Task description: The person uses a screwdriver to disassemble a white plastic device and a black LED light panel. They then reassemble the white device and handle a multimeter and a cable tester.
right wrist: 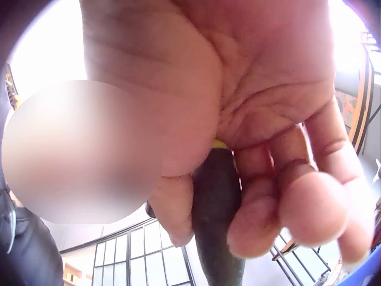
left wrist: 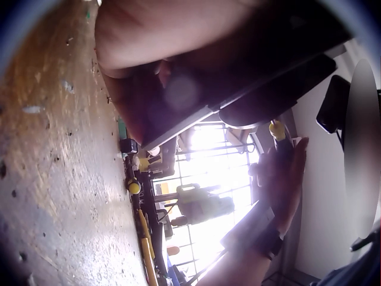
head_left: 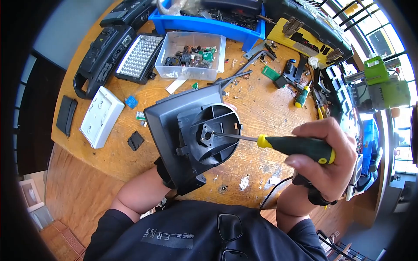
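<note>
A black plastic housing (head_left: 163,130) with a round ribbed base (head_left: 224,150) is held up over the table, tilted. My left hand (left wrist: 172,36) grips it from behind; in the head view the housing hides most of that hand, with only fingertips (head_left: 231,106) showing past the round base. My right hand (head_left: 337,152) holds a screwdriver (head_left: 300,147) by its dark green and yellow handle, thumb on one side and fingers on the other. The screwdriver's shaft points left, its tip at the small raised plate (head_left: 206,135) in the middle of the base.
Along the back stand a clear bin of circuit boards (head_left: 163,71), a blue bin (head_left: 209,26) and a yellow-black toolbox (head_left: 300,41). A white plastic case (head_left: 102,116) and an LED panel (head_left: 139,56) lie left. Another screwdriver (head_left: 301,98) lies right, near a green machine (head_left: 383,91).
</note>
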A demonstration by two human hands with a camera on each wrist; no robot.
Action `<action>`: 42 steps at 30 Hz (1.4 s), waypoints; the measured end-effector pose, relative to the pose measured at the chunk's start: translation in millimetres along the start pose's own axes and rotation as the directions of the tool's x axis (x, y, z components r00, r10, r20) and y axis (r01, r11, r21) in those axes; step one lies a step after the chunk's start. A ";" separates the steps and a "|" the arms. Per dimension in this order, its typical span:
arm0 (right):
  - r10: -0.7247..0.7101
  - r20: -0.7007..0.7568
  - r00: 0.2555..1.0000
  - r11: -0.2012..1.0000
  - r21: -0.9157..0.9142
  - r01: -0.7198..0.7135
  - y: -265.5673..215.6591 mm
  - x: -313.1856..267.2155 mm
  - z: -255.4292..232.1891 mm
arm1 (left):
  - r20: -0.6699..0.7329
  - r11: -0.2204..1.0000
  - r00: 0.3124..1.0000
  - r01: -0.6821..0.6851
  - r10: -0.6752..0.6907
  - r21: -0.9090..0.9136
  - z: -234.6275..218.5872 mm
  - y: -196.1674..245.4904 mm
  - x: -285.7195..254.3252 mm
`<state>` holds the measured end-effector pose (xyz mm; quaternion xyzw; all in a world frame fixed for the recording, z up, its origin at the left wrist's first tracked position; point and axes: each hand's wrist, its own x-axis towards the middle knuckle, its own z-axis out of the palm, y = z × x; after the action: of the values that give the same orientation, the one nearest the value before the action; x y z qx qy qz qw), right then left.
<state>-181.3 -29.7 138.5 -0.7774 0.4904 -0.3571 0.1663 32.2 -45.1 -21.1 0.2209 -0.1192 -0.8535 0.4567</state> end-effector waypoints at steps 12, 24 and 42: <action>-0.384 -0.105 0.917 0.604 0.723 0.336 23.6 0.6 -5.8 | 0.370 0.999 0.929 -0.020 0.031 -0.035 4.1 -1.4 10.8; -0.490 -0.062 0.869 0.432 0.849 0.304 24.0 2.0 -20.6 | 0.384 0.998 0.921 -0.050 0.062 -0.042 0.6 -3.9 13.9; -0.549 -0.152 0.822 0.341 0.857 0.387 8.1 -12.0 -24.0 | 0.435 0.973 0.896 -0.172 0.091 0.151 11.2 3.9 13.8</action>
<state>-207.0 -20.7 145.4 -0.7208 -0.0150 -0.5188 0.4595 22.8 -58.7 -13.4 0.0627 -0.3094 -0.8332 0.4540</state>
